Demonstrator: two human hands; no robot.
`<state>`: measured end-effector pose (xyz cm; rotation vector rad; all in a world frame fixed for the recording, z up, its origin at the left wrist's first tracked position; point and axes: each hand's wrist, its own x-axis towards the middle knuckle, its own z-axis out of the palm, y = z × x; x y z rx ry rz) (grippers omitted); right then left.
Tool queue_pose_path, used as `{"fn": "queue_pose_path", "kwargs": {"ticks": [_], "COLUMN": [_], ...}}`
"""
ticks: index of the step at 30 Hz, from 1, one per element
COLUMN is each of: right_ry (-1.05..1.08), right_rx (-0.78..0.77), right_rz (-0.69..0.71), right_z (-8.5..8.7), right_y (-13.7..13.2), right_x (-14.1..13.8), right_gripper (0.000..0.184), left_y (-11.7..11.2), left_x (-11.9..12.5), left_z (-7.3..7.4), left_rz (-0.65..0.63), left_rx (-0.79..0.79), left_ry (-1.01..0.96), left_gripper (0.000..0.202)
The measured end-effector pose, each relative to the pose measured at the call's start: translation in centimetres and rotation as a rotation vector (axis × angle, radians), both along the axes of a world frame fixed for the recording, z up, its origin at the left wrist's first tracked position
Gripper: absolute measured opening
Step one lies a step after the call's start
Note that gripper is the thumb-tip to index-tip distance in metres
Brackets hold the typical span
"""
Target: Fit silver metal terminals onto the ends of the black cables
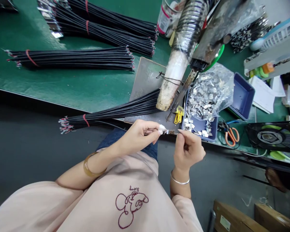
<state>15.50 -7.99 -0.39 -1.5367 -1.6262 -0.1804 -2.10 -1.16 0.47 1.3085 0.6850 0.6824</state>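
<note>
I have a green desk [99, 96] spanning the upper part of my view, its near edge running just beyond the person's lap. A corrugated metal pipe [190, 29] with a whitish end slants down from the far side toward that edge. Black cable bundles lie along the left half: two tied bundles [111, 32] farther in, a third bundle [84, 59] nearer, and a nearest bundle [125, 108] crossing a grey board [145, 77], its red-banded end hanging past the near edge. To the board's right, a blue tray [215, 130] sits at the near edge, with a clear bag [222, 85] and many metal pieces in it. Farther right along this edge I see a black fan [268, 137].

Both hands are just in front of the near edge. The left hand [146, 133] pinches the small metal connector between thumb and fingers; the right hand [188, 148] is curled, thumb against forefinger, and I cannot tell whether it grips anything. Orange-handled scissors [232, 137] lie beside the tray's right edge, a yellow-handled cutter [178, 116] by its left edge. Smallest is the small metal connector [170, 131], between the two hands' fingertips.
</note>
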Motion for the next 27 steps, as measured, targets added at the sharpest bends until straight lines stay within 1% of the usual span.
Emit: {"fn": "queue_pose_path", "kwargs": {"ticks": [1, 3, 5, 6, 8, 10, 11, 13, 15, 17, 19, 23, 25, 27], "right_ry": [-0.091, -0.215, -0.225, -0.18, -0.024, 0.132, 0.192, 0.3, 0.396, 0.432, 0.367, 0.129, 0.048, 0.013], "right_rx": [0.01, -0.025, -0.06, -0.081, -0.148, -0.194, -0.183, -0.072, 0.075, 0.148, 0.126, 0.023, 0.017, 0.028], "right_rz": [0.032, 0.125, 0.185, 0.19, 0.158, 0.096, 0.063, 0.017, 0.007, 0.02, 0.033, 0.106, 0.115, 0.099], "right_z": [0.1, 0.3, 0.3, 0.3, 0.1, 0.0, 0.0, 0.0, 0.0, -0.3, -0.6, -0.9, -0.8, -0.8], "right_y": [-0.1, -0.1, 0.0, 0.0, 0.1, 0.0, 0.0, 0.0, 0.0, 0.1, 0.2, 0.7, 1.0, 1.2], "right_x": [-0.1, -0.3, -0.6, -0.7, -0.7, -0.6, -0.5, -0.3, -0.3, -0.4, -0.5, -0.9, -1.2, -1.3], "right_gripper": [0.013, 0.016, 0.011, 0.006, 0.002, 0.004, 0.005, 0.006, 0.011, 0.019, 0.023, 0.02, 0.02, 0.019], "left_y": [0.0, 0.1, 0.2, 0.2, 0.2, 0.3, 0.3, 0.3, 0.3, 0.4, 0.5, 0.7, 0.7, 0.6], "left_x": [0.0, 0.0, 0.0, 0.0, 0.1, 0.2, 0.3, 0.6, 0.8, 1.0, 1.1, 1.5, 1.7, 1.9], "left_z": [0.0, -0.1, -0.2, -0.2, -0.4, -0.6, -0.8, -0.9, -1.1, -1.1, -1.1, -1.0, -1.0, -0.9], "left_rz": [0.002, -0.006, -0.031, -0.039, -0.038, -0.007, 0.019, 0.077, 0.123, 0.142, 0.149, 0.184, 0.221, 0.263], "left_rx": [-0.01, -0.028, -0.044, -0.051, -0.068, -0.1, -0.119, -0.15, -0.153, -0.14, -0.125, -0.082, -0.041, 0.002], "left_ry": [-0.012, -0.031, -0.039, -0.041, -0.045, -0.052, -0.054, -0.053, -0.053, -0.05, -0.039, 0.001, 0.024, 0.046], "left_gripper": [0.025, 0.022, 0.018, 0.017, 0.016, 0.016, 0.016, 0.016, 0.015, 0.015, 0.015, 0.016, 0.016, 0.015]}}
